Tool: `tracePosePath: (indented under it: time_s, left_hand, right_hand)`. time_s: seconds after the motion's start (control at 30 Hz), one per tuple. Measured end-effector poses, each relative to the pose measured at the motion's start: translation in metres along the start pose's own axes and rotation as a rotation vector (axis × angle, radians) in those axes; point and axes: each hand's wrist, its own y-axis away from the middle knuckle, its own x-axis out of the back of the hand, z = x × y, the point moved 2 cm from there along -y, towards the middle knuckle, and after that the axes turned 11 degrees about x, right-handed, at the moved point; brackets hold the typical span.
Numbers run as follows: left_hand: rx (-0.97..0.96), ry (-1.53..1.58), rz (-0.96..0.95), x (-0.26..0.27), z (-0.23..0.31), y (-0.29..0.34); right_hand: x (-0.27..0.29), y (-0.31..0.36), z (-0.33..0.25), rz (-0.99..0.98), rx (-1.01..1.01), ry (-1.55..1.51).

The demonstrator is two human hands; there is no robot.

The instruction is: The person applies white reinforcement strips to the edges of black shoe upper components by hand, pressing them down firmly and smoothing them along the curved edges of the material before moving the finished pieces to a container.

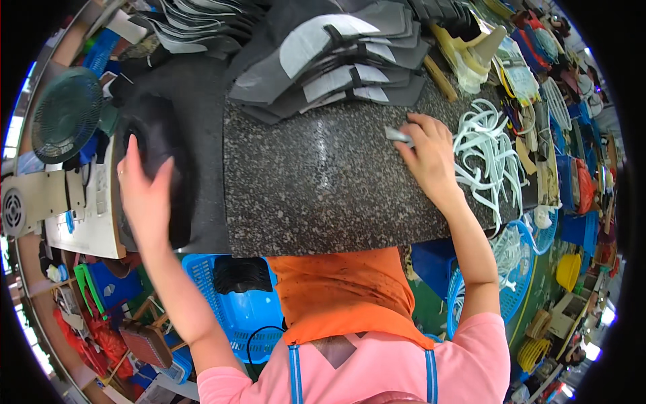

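Note:
On the left, my left hand [146, 202] is at a black, smooth piece [176, 135] lying on a dark mat [207, 161]. Its thumb and forefinger are spread, slightly blurred, and nothing shows between them; whether they press on the piece I cannot tell. My right hand [431, 158] rests low over the speckled stone slab [303, 195], its thumb and fingers pinching a small pale grey flat piece [398, 136]. Just right of that hand lies a tangled heap of pale strips [486, 151]. Beyond both hands, grey and black cut pieces with white patches [330, 47] are stacked in overlapping layers.
A green fan [67, 114] stands at the far left. Blue baskets sit below the slab's front edge, one holding black pieces [242, 275], another pale strips [509, 256]. At the back right are a wooden stick [441, 79] and a yellowish container [464, 60].

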Motion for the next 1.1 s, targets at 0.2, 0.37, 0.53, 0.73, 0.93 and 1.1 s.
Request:
tracePosePath:
  time_s: [0.2, 0.37, 0.53, 0.73, 0.93, 1.1]
  left_hand:
    - [-0.712, 0.259, 0.125, -0.103, 0.151, -0.010]
    - [-0.533, 0.574, -0.204, -0.131, 0.190, -0.060]
    - [-0.785, 0.329, -0.247, -0.064, 0.146, 0.062]
    - [-0.299, 0.768, -0.790, -0.078, 0.155, 0.151]
    - [0.401, 1.144, -1.179, -0.098, 0.150, 0.143]
    - [0.404, 1.211, -1.133, -0.097, 0.151, 0.158]
  right_hand:
    - [0.025, -0.016, -0.006, 0.241, -0.029, -0.163]
    - [0.041, 0.024, 0.046, 0.572, -0.457, -0.626]
    - [0.085, 0.028, 0.020, 0.407, -0.590, -0.840]
    - [0.071, -0.021, -0.071, -0.066, -0.125, -0.909]
    - [0.076, -0.001, -0.031, 0.095, -0.460, -0.628]
    - [0.090, 0.001, -0.039, 0.124, -0.116, 0.318]
